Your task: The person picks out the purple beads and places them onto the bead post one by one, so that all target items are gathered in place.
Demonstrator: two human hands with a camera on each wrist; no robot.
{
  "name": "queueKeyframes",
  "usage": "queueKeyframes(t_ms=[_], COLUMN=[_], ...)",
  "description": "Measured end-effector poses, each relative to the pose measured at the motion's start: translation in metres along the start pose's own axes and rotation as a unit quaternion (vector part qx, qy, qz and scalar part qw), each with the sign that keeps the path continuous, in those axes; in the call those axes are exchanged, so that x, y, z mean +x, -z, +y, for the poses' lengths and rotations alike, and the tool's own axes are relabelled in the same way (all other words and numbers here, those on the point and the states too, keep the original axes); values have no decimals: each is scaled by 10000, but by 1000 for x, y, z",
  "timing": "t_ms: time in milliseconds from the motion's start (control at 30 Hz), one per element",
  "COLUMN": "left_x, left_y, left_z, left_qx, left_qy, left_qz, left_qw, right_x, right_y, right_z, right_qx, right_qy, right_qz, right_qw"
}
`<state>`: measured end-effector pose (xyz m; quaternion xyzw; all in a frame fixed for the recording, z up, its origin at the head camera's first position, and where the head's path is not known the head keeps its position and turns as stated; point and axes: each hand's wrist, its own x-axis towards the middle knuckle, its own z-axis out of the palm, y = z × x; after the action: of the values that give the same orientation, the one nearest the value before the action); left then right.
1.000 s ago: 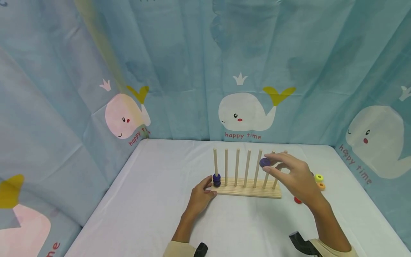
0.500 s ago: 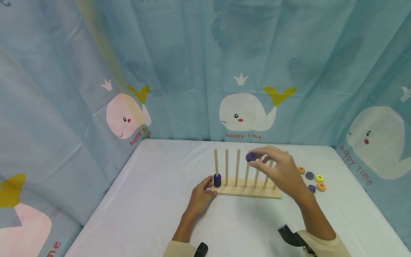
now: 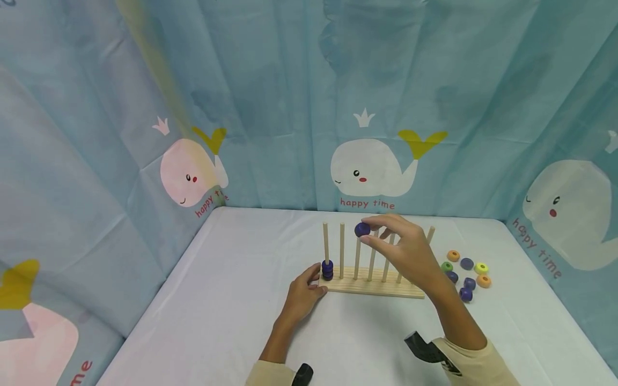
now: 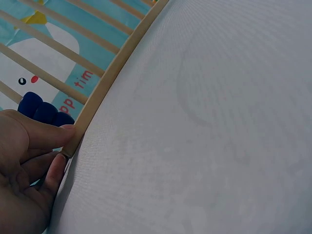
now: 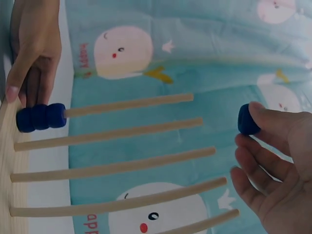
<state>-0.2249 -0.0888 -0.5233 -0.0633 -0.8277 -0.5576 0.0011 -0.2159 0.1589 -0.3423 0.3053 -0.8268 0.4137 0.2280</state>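
A wooden peg board (image 3: 372, 288) with several upright pegs stands on the white table. Three dark blue beads (image 3: 327, 270) are stacked on its leftmost peg. My left hand (image 3: 300, 295) grips the board's left end; in the left wrist view the thumb (image 4: 48, 134) lies over the edge, beside the stacked beads. My right hand (image 3: 403, 246) pinches another dark blue bead (image 3: 362, 230) between thumb and fingers, level with the peg tops near the third peg. In the right wrist view, that bead (image 5: 247, 120) is apart from every peg tip.
Loose beads lie right of the board: orange (image 3: 453, 255), green (image 3: 447, 266), yellow (image 3: 481, 268) and several blue or purple ones (image 3: 465, 294). A blue curtain with whale prints (image 3: 372, 169) hangs behind the table (image 3: 232, 279).
My right hand has moved left along the peg tops, carrying the blue bead and uncovering more loose beads at the right. My left hand has stayed on the board's end.
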Motion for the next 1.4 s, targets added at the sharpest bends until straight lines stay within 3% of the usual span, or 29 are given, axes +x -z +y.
queueKeyframes(t_ms=[733, 1400], left_x=[-1, -2], left_y=[1, 3], left_z=[2, 2], left_qx=[1, 34], left_qy=[-102, -162], left_qz=[3, -37], left_qw=[9999, 9999], right_x=[22, 32], right_y=[-28, -51], right_z=[-10, -7], right_qx=[-106, -240], right_qy=[297, 144], right_qz=[119, -72], right_qw=[9994, 9996])
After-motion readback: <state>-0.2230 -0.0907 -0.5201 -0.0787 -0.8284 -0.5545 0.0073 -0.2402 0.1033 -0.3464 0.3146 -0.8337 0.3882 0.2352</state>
